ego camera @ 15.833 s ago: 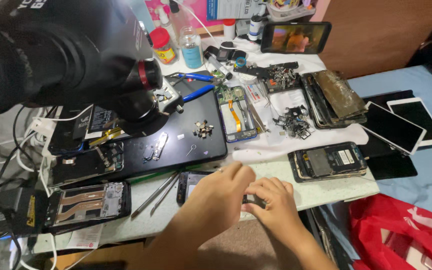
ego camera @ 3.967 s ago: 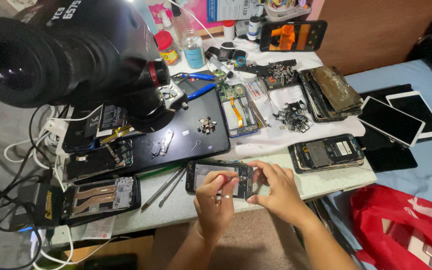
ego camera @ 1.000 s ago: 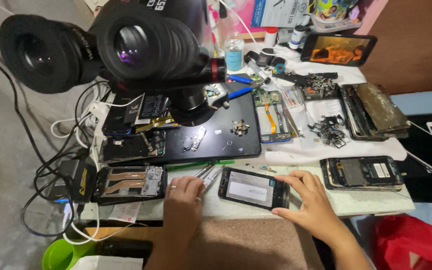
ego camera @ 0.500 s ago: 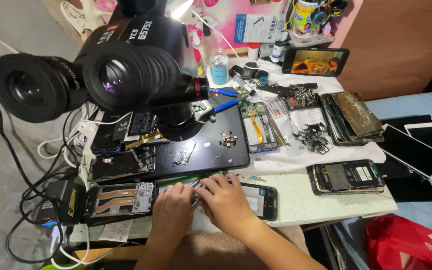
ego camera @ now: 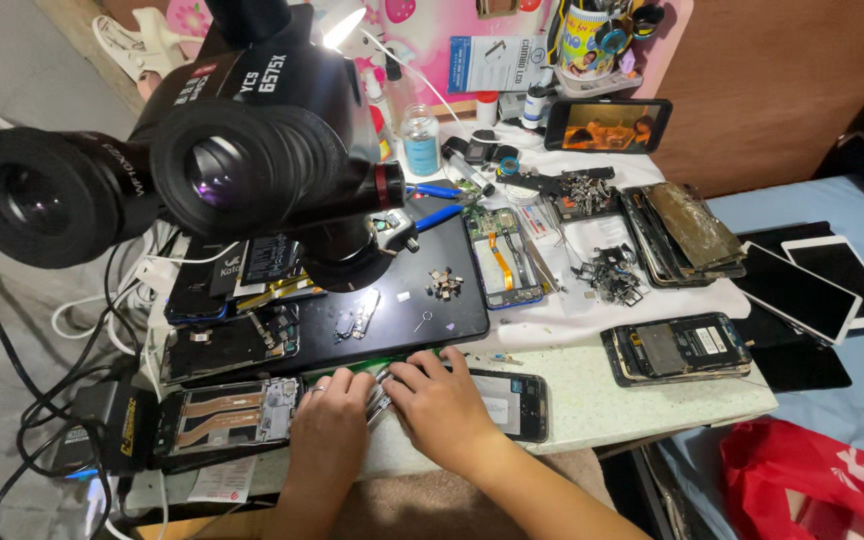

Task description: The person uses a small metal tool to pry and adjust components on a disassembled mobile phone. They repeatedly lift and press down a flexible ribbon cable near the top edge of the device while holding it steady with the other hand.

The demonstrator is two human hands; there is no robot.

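Both hands are seen at the near edge of the tabletop [ego camera: 642, 395], side by side and close together. The left hand [ego camera: 330, 408] lies palm down, fingers curled over thin metal tools [ego camera: 380, 392] that lie between the two hands. The right hand [ego camera: 439, 405] is pressed flat on the left end of a dark phone [ego camera: 512, 402], which lies face up on the tabletop just right of the tools; the fingers rest on it rather than close around it. Whether either hand grips a tool cannot be told.

Just left of the left hand an opened phone frame [ego camera: 227, 415] is laid flat, its inner parts exposed. To the right, well apart from the hands, a second opened phone [ego camera: 680, 347] is seen near the table's corner.

Behind the hands a black work mat [ego camera: 422, 300] carries small loose parts. Further back a circuit board [ego camera: 500, 255], a heap of small metal pieces [ego camera: 607, 275] and a stack of cracked phones [ego camera: 687, 232] are noted.

Above the left side a large black microscope [ego camera: 212, 150] overhangs the mat. At the far edge a propped phone [ego camera: 607, 124] with a lit screen and a small clear bottle [ego camera: 420, 140] are seen.
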